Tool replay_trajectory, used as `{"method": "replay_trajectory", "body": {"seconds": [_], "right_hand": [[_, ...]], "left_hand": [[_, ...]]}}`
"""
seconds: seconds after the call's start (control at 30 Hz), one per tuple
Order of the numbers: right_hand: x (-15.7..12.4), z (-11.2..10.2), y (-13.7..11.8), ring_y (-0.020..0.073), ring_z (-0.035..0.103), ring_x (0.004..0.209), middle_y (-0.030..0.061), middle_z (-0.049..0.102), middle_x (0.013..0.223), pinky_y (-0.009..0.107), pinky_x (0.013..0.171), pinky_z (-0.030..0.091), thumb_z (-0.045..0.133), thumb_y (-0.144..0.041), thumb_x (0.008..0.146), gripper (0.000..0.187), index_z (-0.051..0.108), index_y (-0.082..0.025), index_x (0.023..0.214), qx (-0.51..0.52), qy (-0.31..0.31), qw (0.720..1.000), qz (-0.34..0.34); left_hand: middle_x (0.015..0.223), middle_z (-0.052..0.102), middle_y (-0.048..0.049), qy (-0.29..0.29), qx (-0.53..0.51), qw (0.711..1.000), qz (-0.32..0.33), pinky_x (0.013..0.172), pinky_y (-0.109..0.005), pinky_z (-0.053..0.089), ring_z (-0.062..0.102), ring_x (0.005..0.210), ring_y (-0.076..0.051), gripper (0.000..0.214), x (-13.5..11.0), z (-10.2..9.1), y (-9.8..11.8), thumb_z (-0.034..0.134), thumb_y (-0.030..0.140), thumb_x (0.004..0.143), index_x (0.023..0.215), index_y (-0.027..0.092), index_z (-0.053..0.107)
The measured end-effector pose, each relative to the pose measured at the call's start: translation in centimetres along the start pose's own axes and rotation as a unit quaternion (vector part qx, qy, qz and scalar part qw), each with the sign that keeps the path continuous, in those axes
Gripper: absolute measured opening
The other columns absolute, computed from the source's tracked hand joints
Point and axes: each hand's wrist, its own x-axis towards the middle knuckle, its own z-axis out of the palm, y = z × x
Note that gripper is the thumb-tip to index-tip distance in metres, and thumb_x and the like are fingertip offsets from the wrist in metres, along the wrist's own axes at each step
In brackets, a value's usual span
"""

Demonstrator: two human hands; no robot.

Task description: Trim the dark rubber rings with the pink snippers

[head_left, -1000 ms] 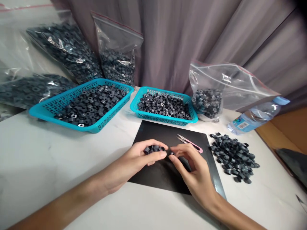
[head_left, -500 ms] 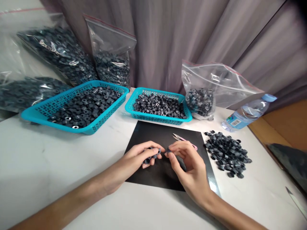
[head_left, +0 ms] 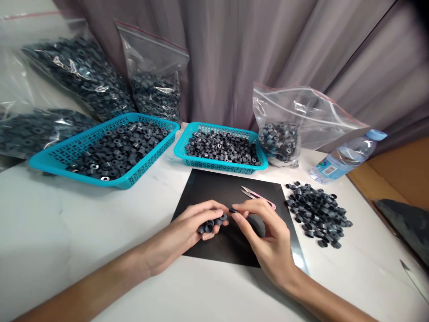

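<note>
the left hand [head_left: 192, 222] is curling loosely around several dark rings [head_left: 209, 227]; just beside it, the right hand [head_left: 271, 232] is pinching a single ring [head_left: 232, 210] between thumb and fingers, pink snips [head_left: 254, 194] lying beyond.

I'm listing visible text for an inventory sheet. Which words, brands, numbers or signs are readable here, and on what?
No text can be read.
Label on the bottle: a barcode shows; any print is too small and blurred.
Dark rings in the left hand: no lettering I can make out.
</note>
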Motion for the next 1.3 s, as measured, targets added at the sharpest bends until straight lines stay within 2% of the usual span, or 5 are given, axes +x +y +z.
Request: {"method": "replay_trajectory", "body": {"seconds": [0.3,0.6,0.87,1.03,1.3], "right_hand": [[-0.2,0.2,0.2,0.0171,0.062,0.080,0.0030,0.067,0.088,0.032,0.075,0.052,0.065,-0.024,0.091,0.013,0.068,-0.022,0.104,0.035,-0.011,0.997,0.062],[0.6,-0.1,0.2,0.0179,0.061,0.093,0.0036,0.064,0.099,0.033,0.086,0.048,0.061,-0.023,0.094,0.021,0.073,-0.028,0.111,0.025,-0.088,0.995,0.040],[0.8,0.0,0.6,0.0190,0.058,0.107,0.0054,0.061,0.113,0.036,0.096,0.047,0.048,-0.030,0.101,0.031,0.062,-0.030,0.129,0.043,-0.120,0.989,0.081],[0.4,0.3,0.6,0.0177,0.059,0.101,0.0067,0.058,0.116,0.035,0.095,0.051,0.046,-0.029,0.101,0.036,0.051,-0.028,0.137,-0.004,-0.156,0.985,0.071],[1.0,0.5,0.1,0.0252,0.049,0.125,0.0110,0.048,0.136,0.047,0.106,0.048,0.051,-0.027,0.098,0.055,0.032,-0.031,0.150,-0.118,-0.291,0.949,-0.033]], "left_hand": [[0.099,0.059,-0.0035,-0.009,-0.017,1.000,-0.008,0.084,-0.028,0.040,0.051,0.098,-0.018,0.017,-0.2,0.1,0.0,0.064,0.035,0.088,0.096,0.021,0.070],[0.093,0.057,-0.0026,0.007,-0.112,0.993,-0.038,0.066,-0.025,0.039,0.056,0.085,-0.015,0.020,0.3,0.0,-0.8,0.061,0.037,0.091,0.090,0.018,0.065],[0.101,0.060,-0.0045,0.017,-0.060,0.998,0.000,0.083,-0.024,0.045,0.055,0.094,-0.015,0.019,0.0,-0.1,-0.3,0.064,0.035,0.090,0.098,0.019,0.069],[0.096,0.060,-0.0047,0.091,-0.083,0.987,0.099,0.064,-0.019,0.044,0.054,0.084,-0.012,0.009,0.0,-1.9,2.8,0.060,0.019,0.089,0.088,0.016,0.069],[0.082,0.050,-0.0018,0.117,-0.156,0.976,0.093,0.046,-0.016,0.038,0.044,0.063,-0.008,0.006,0.2,-4.0,4.1,0.055,0.010,0.084,0.083,0.012,0.061]]}}
